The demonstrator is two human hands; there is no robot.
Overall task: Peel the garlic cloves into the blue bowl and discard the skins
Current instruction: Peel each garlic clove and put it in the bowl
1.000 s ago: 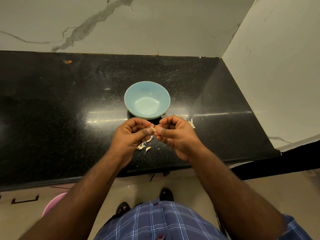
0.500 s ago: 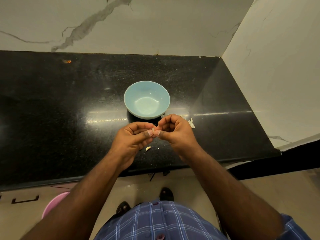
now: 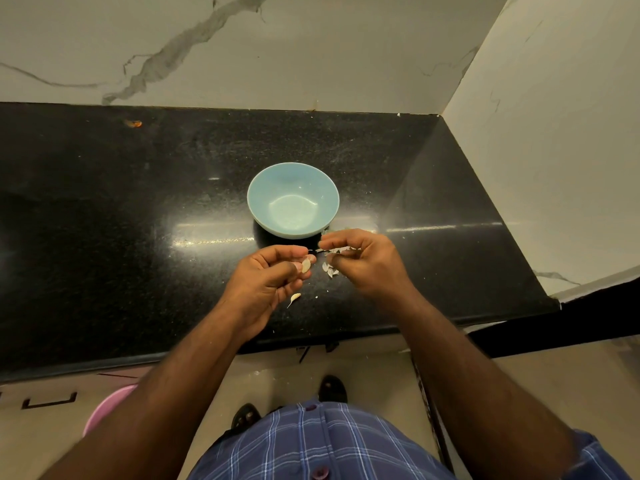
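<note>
Beside the blue bowl (image 3: 293, 199), skins (image 3: 329, 269) litter the counter (image 3: 138, 209).

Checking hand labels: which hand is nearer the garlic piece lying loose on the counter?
Left. The left hand sits just beside the loose garlic piece; the right hand is farther off, up and right.

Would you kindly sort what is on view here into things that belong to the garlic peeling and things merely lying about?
Part of the job:
- garlic clove, pinched in the left hand
- skin flakes at the right hand
- blue bowl
- skin scraps on the counter

Lying about:
- orange speck
- pink tub on the floor
</note>
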